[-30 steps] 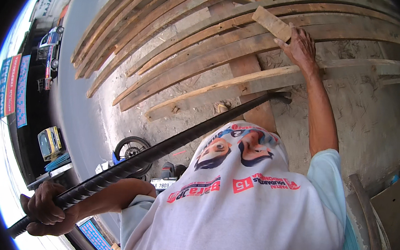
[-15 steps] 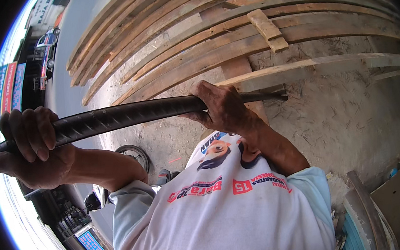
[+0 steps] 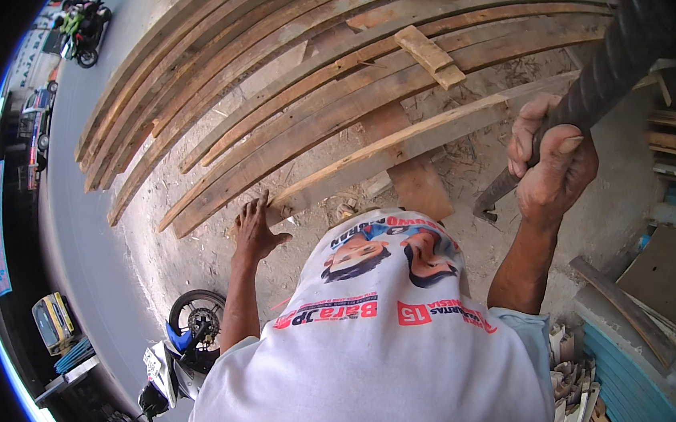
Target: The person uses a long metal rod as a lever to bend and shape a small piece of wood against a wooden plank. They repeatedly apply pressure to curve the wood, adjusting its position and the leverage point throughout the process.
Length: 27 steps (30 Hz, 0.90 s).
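Note:
My right hand (image 3: 555,170) is wrapped round a dark, ribbed steel crowbar (image 3: 611,78). The crowbar slants from the upper right down past my fist, and its bent tip lies low over the dusty ground. My left hand (image 3: 256,232) has its fingers spread and holds nothing. It is beside the near end of a long wooden board (image 3: 375,158), the closest in a row; whether the fingertips touch the wood I cannot tell. A flat piece of wood (image 3: 420,190) lies crosswise under that board.
Several long timber planks (image 3: 229,81) lie side by side ahead. A short block (image 3: 430,57) rests across them. On the left a parked motorbike (image 3: 195,323) stands by the road (image 3: 89,165), where other motorbikes pass. Stacked boards and blue corrugated sheets (image 3: 626,405) line the right.
My left hand has let go of the crowbar and moved to the near board's end. My right hand has swung the crowbar up and to the right, tilting it steeply.

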Tool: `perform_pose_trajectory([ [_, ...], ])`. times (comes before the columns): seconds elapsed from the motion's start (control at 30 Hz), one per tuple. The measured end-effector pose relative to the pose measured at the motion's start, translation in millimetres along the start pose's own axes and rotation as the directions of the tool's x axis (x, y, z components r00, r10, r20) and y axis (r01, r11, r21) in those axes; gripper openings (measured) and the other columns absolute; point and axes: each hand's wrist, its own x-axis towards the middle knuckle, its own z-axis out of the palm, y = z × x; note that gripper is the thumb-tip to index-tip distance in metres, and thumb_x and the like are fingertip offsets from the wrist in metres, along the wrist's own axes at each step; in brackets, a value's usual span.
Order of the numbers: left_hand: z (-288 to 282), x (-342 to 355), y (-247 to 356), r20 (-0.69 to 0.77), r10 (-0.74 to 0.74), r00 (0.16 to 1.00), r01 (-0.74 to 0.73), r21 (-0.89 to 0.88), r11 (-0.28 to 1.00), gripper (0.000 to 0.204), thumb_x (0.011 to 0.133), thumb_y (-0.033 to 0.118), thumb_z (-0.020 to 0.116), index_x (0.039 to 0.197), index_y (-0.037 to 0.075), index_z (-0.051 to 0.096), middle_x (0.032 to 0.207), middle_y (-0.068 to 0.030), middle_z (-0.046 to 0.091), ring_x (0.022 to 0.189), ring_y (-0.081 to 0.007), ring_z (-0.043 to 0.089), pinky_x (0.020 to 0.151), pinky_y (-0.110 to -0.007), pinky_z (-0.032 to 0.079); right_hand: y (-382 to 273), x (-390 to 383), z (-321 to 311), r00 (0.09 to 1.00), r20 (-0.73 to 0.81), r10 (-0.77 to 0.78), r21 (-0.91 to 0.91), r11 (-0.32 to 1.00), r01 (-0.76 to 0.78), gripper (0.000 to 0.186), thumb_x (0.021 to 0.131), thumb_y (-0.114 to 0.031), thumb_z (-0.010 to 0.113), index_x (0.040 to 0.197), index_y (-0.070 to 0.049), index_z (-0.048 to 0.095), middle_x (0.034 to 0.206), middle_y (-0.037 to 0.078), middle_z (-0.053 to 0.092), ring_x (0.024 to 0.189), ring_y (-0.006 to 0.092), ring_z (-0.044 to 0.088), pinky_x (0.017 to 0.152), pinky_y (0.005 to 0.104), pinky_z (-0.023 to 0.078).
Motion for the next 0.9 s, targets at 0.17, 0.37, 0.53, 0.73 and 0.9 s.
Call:
perform_pose_trajectory([
  [0.17, 34.4, 18.3, -36.4, -0.058, 0.110, 0.992, -0.111, -0.009, 0.994, 0.070, 0.073, 0.020, 0.085, 0.134, 0.014, 0.052, 0.122, -0.0132, 0.062, 0.118, -0.0345, 0.056, 0.101, -0.048, 0.043, -42.6, -12.1, -6.5, 0.997, 0.076, -0.008, 0.388, 0.921, -0.022, 0.084, 0.090, -0.076, 0.045, 0.114, 0.004, 0.058, 0.070, 0.006, 0.050, 0.043, 0.0135, 0.043, 0.040, 0.0271, 0.042],
  [0.37, 4.2, 63.9, -64.5, 0.232, 0.233, 0.945, -0.209, -0.123, 0.970, 0.072, 0.072, 0.024, 0.085, 0.132, 0.001, 0.053, 0.113, -0.0250, 0.068, 0.110, -0.0424, 0.063, 0.093, -0.049, 0.051, -68.2, -1.5, 30.8, 0.936, 0.291, -0.199, 0.535, 0.845, 0.013, 0.099, 0.080, -0.088, 0.042, 0.117, 0.002, 0.059, 0.066, 0.004, 0.046, 0.042, 0.0129, 0.043, 0.036, 0.0293, 0.043],
  [0.53, -9.8, 69.4, -62.8, 0.291, 0.267, 0.918, -0.236, -0.140, 0.962, 0.076, 0.069, 0.026, 0.085, 0.133, 0.000, 0.052, 0.112, -0.0248, 0.068, 0.108, -0.0417, 0.064, 0.093, -0.047, 0.051, -71.3, 30.1, 57.4, 0.777, 0.530, -0.339, 0.575, 0.817, -0.035, 0.102, 0.077, -0.089, 0.043, 0.124, 0.001, 0.058, 0.069, 0.002, 0.048, 0.048, 0.0139, 0.047, 0.044, 0.0307, 0.048],
  [0.73, 7.6, 60.2, -57.0, 0.209, 0.274, 0.939, -0.250, -0.138, 0.959, 0.062, 0.073, 0.025, 0.084, 0.123, 0.006, 0.051, 0.106, -0.0228, 0.069, 0.105, -0.0421, 0.065, 0.086, -0.051, 0.053, -96.4, 44.1, 131.6, 0.850, 0.449, -0.276, 0.573, 0.819, -0.036, 0.083, 0.084, -0.073, 0.060, 0.124, -0.001, 0.057, 0.068, 0.003, 0.056, 0.051, 0.0135, 0.054, 0.048, 0.0293, 0.048],
  [0.9, 8.4, 62.1, -58.0, 0.247, 0.280, 0.928, -0.256, -0.125, 0.959, 0.074, 0.073, 0.026, 0.083, 0.133, 0.003, 0.048, 0.112, -0.0238, 0.068, 0.108, -0.0414, 0.065, 0.090, -0.049, 0.052, -88.6, 37.6, 178.9, 0.926, 0.241, -0.290, 0.575, 0.811, 0.105, 0.062, 0.092, -0.058, 0.064, 0.112, 0.001, 0.060, 0.067, 0.003, 0.058, 0.047, 0.0085, 0.048, 0.039, 0.0264, 0.039],
])
